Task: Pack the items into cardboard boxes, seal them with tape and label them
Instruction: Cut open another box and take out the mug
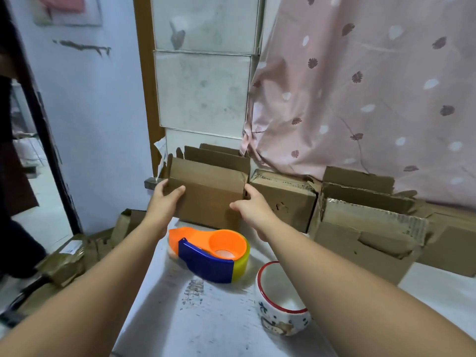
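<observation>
A small open cardboard box (pixel 208 197) stands at the far edge of the white table (pixel 221 315), its flaps up. My left hand (pixel 167 199) grips its left side, thumb on the front face. My right hand (pixel 251 204) grips its right side the same way. In front of the box lies an orange and blue tape dispenser (pixel 210 253) with a roll of yellowish tape. A white ceramic cup (pixel 280 302) with a red rim and a printed pattern stands at the near right, partly behind my right forearm.
More cardboard boxes line the back right: a closed one (pixel 283 197) beside the held box and torn open ones (pixel 365 228) further right. Flattened cartons (pixel 77 256) lie on the floor left of the table. A pink curtain (pixel 360 86) hangs behind.
</observation>
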